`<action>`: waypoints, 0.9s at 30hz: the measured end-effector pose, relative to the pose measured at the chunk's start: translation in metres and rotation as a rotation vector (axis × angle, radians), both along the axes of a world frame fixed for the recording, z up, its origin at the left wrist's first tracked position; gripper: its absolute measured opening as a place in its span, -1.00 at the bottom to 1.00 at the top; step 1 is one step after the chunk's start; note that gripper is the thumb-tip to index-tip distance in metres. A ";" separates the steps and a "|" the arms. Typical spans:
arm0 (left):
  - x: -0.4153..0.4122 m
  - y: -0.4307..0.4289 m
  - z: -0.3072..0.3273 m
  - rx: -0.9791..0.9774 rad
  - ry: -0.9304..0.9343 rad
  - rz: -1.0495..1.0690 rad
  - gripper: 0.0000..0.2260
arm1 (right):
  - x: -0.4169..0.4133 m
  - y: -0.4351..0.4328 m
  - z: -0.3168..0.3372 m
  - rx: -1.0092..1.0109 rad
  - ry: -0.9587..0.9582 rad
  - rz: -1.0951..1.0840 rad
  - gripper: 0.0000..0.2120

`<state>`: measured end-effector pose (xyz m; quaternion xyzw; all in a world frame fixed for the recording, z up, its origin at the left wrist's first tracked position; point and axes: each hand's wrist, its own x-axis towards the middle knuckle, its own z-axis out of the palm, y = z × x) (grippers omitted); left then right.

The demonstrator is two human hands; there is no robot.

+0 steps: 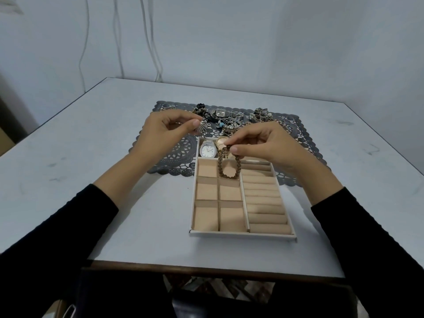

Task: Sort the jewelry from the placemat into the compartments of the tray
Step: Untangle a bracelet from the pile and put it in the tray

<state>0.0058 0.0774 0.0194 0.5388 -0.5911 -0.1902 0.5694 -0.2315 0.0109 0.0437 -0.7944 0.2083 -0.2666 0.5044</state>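
A beige tray (243, 235) with square compartments and ring rolls lies on the table, its far end on a dark lace placemat (174, 154). Its far compartment holds a silver watch (208, 150) and a gold watch (221, 142). My right hand (266, 145) pinches a brown bead bracelet (229, 167) that hangs over the tray's upper middle compartment. My left hand (160, 134) pinches a silver fan-shaped piece (203, 127) above the placemat's left part. Several more pieces (227, 120) lie heaped at the placemat's far side, with another cluster (261, 114) at its far right.
The white table (91, 157) stands against a pale wall, with cables (151, 42) hanging down behind it. Its near edge is dark wood (206, 269). Clutter shows on the floor below.
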 end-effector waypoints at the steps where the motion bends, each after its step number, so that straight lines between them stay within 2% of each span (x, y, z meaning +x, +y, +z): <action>1: 0.000 0.000 0.000 0.001 -0.002 -0.001 -0.90 | 0.000 0.000 0.000 -0.005 0.003 -0.013 -0.81; 9: 0.000 0.000 -0.001 0.008 0.005 -0.009 -0.89 | -0.002 -0.006 -0.002 -0.127 0.060 -0.130 -0.85; 15: 0.000 -0.001 -0.002 0.019 0.005 0.006 -0.90 | -0.008 -0.008 0.003 -0.198 0.181 -0.092 -0.84; 20: 0.001 -0.001 -0.003 0.022 -0.006 0.003 -0.90 | -0.006 -0.005 0.004 -0.132 0.147 -0.030 -0.78; 27: 0.000 -0.002 -0.004 0.024 -0.009 0.010 -0.90 | 0.009 0.003 -0.011 -0.022 0.090 -0.051 -0.83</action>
